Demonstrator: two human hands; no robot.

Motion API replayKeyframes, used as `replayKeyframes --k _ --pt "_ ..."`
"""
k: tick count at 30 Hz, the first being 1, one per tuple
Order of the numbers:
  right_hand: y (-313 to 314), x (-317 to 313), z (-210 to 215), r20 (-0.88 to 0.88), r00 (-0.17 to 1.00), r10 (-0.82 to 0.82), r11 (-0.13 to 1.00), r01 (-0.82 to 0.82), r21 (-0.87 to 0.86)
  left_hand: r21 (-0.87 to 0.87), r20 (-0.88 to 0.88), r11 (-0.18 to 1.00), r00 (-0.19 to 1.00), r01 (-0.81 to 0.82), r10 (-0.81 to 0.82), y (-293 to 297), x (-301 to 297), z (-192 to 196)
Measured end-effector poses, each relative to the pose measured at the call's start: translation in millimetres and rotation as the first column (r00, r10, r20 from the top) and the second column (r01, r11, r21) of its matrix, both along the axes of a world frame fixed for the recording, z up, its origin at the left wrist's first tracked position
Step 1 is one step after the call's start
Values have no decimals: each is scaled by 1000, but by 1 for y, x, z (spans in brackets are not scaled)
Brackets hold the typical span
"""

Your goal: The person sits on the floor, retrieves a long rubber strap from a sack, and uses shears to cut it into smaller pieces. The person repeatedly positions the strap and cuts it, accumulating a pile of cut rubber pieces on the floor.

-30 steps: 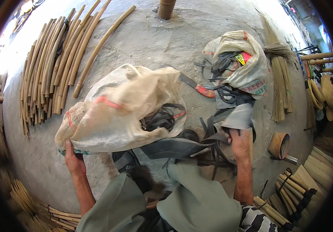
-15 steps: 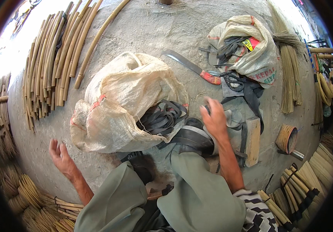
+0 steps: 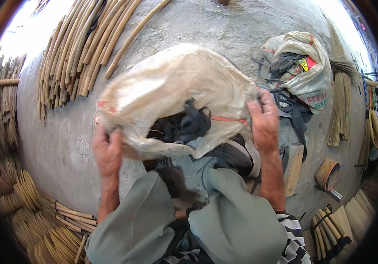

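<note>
A white woven sack [image 3: 171, 79] is spread between my two hands, its mouth facing me. My left hand [image 3: 107, 152] pinches the left side of the rim beside a red-stitched patch. At the opposite side, my right hand [image 3: 263, 116] grips the rim near the end of a red seam. Inside the opening lie black rubber strips [image 3: 193, 125], tangled in a heap; the bottom of the sack cannot be seen. A band of black rubber [image 3: 230, 154] rests near my feet, just below the sack's right edge.
Bamboo poles [image 3: 72, 57] lie at the far left. To the right are a second sack [image 3: 301, 75] with black strips, a stick broom bundle [image 3: 340, 105], a wooden block [image 3: 293, 169] and a woven ring [image 3: 326, 171]. Coiled bundles [image 3: 28, 193] are stacked at the lower left.
Both hands have moved from empty to gripping the sack's rim. The sack is lifted and stretched wider, and the red-handled machete is now hidden behind it. The view has shifted slightly.
</note>
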State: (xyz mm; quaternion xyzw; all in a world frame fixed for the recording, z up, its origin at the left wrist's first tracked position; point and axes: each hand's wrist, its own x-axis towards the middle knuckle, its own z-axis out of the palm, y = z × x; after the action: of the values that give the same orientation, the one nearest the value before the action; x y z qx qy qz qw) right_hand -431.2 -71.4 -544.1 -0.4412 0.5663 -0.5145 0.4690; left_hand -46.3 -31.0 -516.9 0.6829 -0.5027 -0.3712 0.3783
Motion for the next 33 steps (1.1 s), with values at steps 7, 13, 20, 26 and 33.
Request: replayKeyframes --k 7,13,20,26,33 --pt "33 26 139 18 999 -30 983 33 -183 -379 -261 838 914 -394 312 66 55 97" --pt "63 -3 168 -364 711 -601 558 48 -828 -464 -608 790 792 -402 46 130 97 148" --pt "75 -23 191 -428 503 -751 414 -145 -899 -464 -674 750 737 -472 47 166 114 158" --pt "53 1 227 -526 715 -460 611 -174 -772 -541 -610 761 790 -358 -61 115 87 145" --pt "-1 119 276 -247 746 619 595 -650 -473 -423 -289 797 769 431 -570 12 -29 144"
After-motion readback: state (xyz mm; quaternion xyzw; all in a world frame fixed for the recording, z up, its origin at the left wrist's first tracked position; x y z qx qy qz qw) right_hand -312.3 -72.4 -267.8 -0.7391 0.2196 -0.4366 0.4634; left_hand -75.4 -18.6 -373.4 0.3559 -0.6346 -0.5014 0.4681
